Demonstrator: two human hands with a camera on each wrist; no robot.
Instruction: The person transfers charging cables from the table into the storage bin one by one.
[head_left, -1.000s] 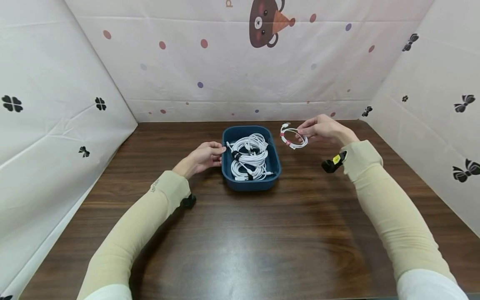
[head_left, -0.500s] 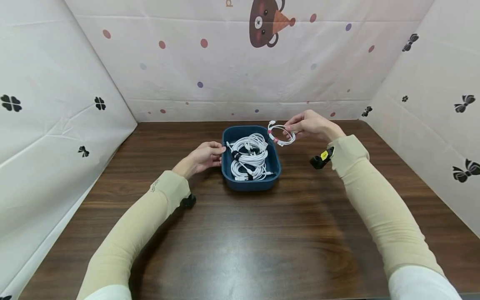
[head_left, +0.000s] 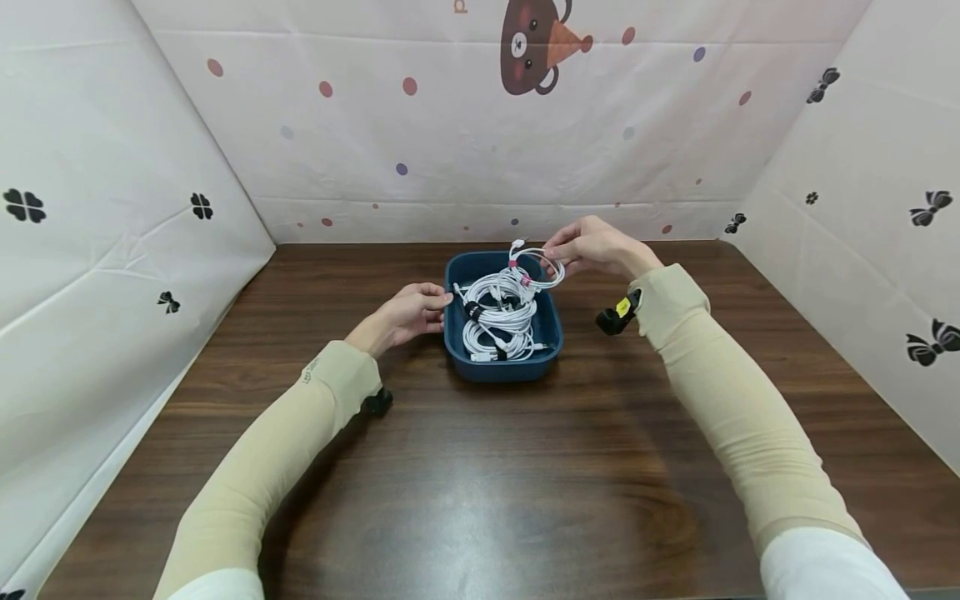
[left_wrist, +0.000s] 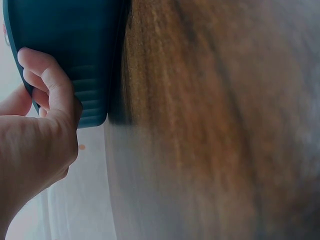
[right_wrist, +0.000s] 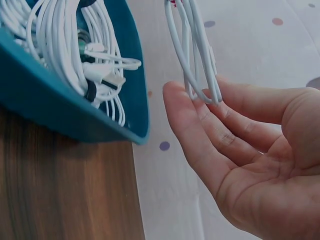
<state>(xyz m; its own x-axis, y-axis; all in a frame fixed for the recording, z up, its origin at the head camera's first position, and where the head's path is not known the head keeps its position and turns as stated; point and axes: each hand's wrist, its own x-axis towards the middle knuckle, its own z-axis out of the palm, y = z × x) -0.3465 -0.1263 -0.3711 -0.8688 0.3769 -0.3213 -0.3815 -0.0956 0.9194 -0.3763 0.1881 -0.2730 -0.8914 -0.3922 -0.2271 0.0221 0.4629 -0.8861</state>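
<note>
My right hand (head_left: pixel 596 247) pinches a small coiled white cable (head_left: pixel 536 282) with red ties between thumb and fingers. That coil hangs over the back right part of a dark blue plastic bin (head_left: pixel 504 372). In the right wrist view the coil (right_wrist: pixel 192 50) dangles from the fingertips, beside the bin's rim (right_wrist: pixel 142 120). Several coiled white cables (head_left: pixel 495 321), some with black ties, lie inside the bin. At the bin's left side, my left hand (head_left: pixel 411 314) grips the rim. The left wrist view has its fingers (left_wrist: pixel 52 75) against the bin's outer wall (left_wrist: pixel 75 30).
The bin stands on a dark brown wooden table (head_left: pixel 465 467), towards the back. White printed sheets (head_left: pixel 360 125) hang behind the table and along both sides. A black wrist camera (head_left: pixel 615 320) sits under the right sleeve.
My right hand has moved left with the small white cable coil, from beside the bin to over its back right part. The left hand and the bin have stayed in place.
</note>
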